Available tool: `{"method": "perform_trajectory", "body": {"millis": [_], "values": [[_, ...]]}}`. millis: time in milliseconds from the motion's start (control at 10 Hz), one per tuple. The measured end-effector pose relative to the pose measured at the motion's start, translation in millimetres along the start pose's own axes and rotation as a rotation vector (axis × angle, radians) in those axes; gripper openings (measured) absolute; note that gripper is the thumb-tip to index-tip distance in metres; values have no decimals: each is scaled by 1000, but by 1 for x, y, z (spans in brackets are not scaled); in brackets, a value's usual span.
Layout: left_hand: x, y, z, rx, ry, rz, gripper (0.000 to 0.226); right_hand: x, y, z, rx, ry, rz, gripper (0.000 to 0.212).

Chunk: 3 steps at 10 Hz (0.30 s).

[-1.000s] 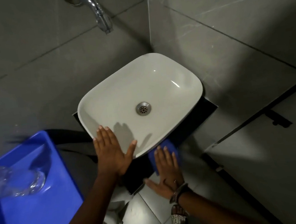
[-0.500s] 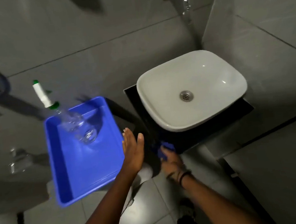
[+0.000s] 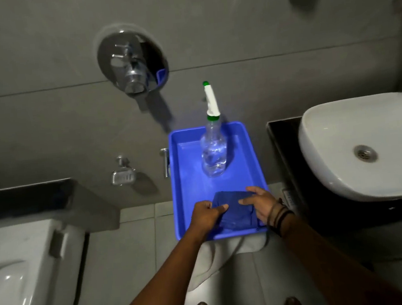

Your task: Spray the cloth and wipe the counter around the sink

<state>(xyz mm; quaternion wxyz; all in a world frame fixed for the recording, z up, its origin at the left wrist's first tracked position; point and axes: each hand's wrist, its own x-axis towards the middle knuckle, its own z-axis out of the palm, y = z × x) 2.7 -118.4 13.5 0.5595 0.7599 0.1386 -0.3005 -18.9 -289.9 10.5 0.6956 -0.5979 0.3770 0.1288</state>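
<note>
A folded dark blue cloth (image 3: 236,210) lies in the near end of a blue plastic tray (image 3: 187,178). My left hand (image 3: 207,213) grips the cloth's left edge, and my right hand (image 3: 262,201) rests on its right side with fingers over the top. A clear spray bottle (image 3: 214,153) with a white and green nozzle stands upright at the tray's far end. The white basin (image 3: 358,148) sits on a black counter (image 3: 287,158) to the right of the tray.
A white toilet (image 3: 22,283) stands at the lower left beside a dark ledge. On the grey tiled wall are a chrome shower valve (image 3: 132,62) and a soap holder (image 3: 123,176). A pale fabric (image 3: 230,251) hangs below the tray. My feet show at the bottom.
The view swung left from the sink to the tray. My right hand carried the cloth from the counter's front edge into the tray, and both hands now rest on it.
</note>
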Motion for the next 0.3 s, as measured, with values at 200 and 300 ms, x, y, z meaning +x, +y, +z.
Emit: {"method": "perform_trajectory", "body": {"millis": [200, 300], "values": [[33, -26, -1, 225, 91, -42, 31, 32, 22, 44, -541, 137, -168, 64], [32, -25, -2, 362, 191, -32, 23, 36, 27, 46, -716, 210, -293, 64]]}}
